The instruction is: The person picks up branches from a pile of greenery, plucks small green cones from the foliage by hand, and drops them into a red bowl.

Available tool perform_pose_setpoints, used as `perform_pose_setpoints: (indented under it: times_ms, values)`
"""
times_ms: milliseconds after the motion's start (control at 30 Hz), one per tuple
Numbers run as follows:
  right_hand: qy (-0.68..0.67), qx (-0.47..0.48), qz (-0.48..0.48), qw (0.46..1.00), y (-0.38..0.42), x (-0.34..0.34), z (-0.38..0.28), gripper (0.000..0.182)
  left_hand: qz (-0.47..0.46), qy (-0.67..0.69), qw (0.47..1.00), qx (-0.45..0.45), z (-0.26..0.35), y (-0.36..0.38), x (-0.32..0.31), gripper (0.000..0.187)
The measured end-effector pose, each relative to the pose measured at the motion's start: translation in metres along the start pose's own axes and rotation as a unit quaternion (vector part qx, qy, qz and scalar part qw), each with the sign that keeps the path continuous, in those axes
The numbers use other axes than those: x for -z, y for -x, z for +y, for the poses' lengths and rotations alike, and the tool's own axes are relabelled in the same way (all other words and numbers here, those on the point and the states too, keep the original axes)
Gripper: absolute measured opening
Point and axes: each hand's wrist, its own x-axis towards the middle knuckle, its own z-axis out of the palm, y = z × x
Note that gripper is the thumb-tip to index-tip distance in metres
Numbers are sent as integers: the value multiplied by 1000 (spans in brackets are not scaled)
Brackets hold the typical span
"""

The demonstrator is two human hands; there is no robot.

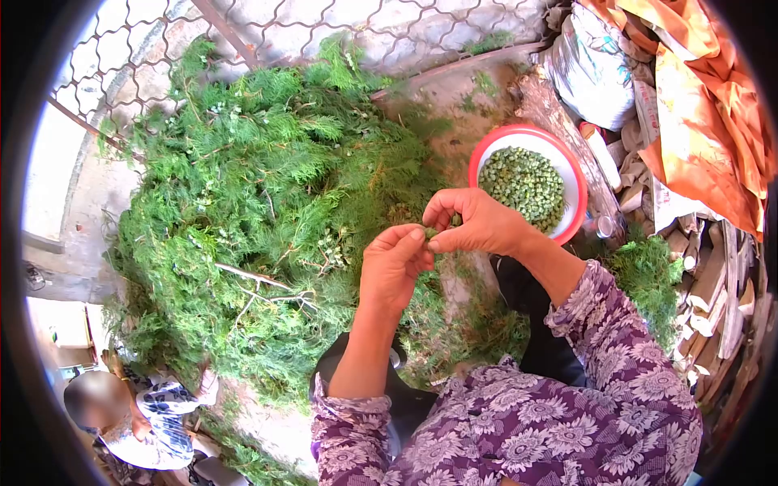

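My left hand (392, 266) is closed, thumb and forefinger pinching a small green sprig (429, 232). My right hand (478, 224) meets it from the other side, its thumb and fingers closed on the same sprig. Most of the sprig is hidden by the fingertips. Just beyond my right hand stands a white basin with a red rim (576, 174), holding many small green cones (519, 182). A large heap of cut evergreen branches (267, 186) spreads to the left of both hands, and a bare forked twig (255, 277) lies on top.
Wire mesh fencing (389, 32) runs along the back. Split firewood (717, 308), a white sack (587, 69) and an orange cloth (713, 105) are piled at right. A person (154, 425) sits at lower left. More greenery (646, 279) lies beside the wood.
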Motion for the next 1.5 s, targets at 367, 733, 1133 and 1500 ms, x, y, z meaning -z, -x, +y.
perform_pose_setpoints:
  times_ms: [367,733,1133,1500]
  values:
    - [65,-25,-24,997,6,0,-7,16,6,-101,995,3,-5,1,0,11]
    - [-244,-118,-128,954,12,3,-23,7,-178,-85,980,23,13,19,-1,12]
    - [513,-3,392,764,8,102,23,28,-221,-397,881,135,-23,30,2,34]
    - [530,29,266,805,0,68,12,33,-31,-559,827,49,-16,5,69,49]
